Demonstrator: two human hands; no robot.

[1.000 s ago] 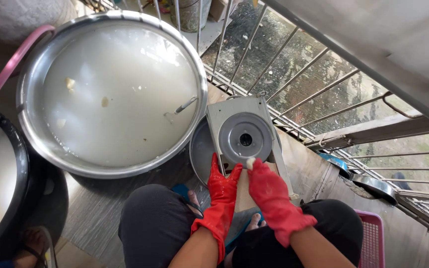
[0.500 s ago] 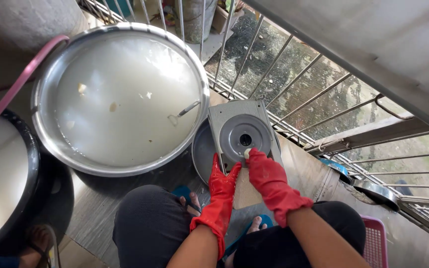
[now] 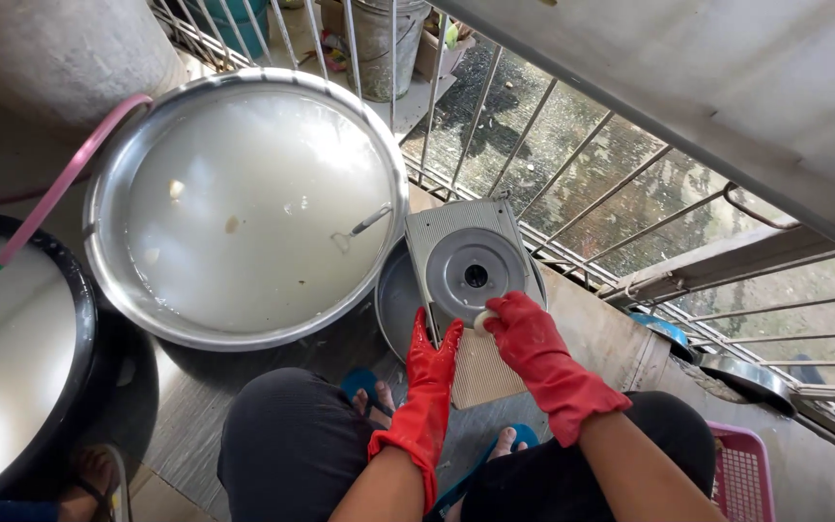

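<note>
- Grey ribbed metal panel point(image 3: 466, 290) with a round disc and dark centre hole, held upright on edge between both hands, just above a small steel basin point(image 3: 398, 304) behind it.
- Left hand point(image 3: 434, 362) in a red rubber glove, fingers clamped on the panel's left edge, low down.
- Right hand point(image 3: 524, 333) in a red rubber glove, fingers closed on a small pale scrubbing pad point(image 3: 484, 318), pressed against the lower rim of the disc.
- Just below the fingers: the panel's lower ribbed part, then dark-clothed knees and bare feet in blue sandals point(image 3: 364, 387) on the wet floor.
- Left of the fingers and a little beyond: large steel basin point(image 3: 244, 208) full of cloudy white water, a few scraps floating, a metal handle point(image 3: 364, 227) poking out near its right rim.
- Further left: pink hose point(image 3: 70, 179) laid over the big basin's rim, and a black tub point(image 3: 31, 358) of pale liquid.
- Beyond the fingers: metal railing bars point(image 3: 533, 126) with wet ground below.
- Right of the fingers, low: corner of a pink plastic basket point(image 3: 741, 474) and a steel bowl point(image 3: 736, 377) by the ledge.
</note>
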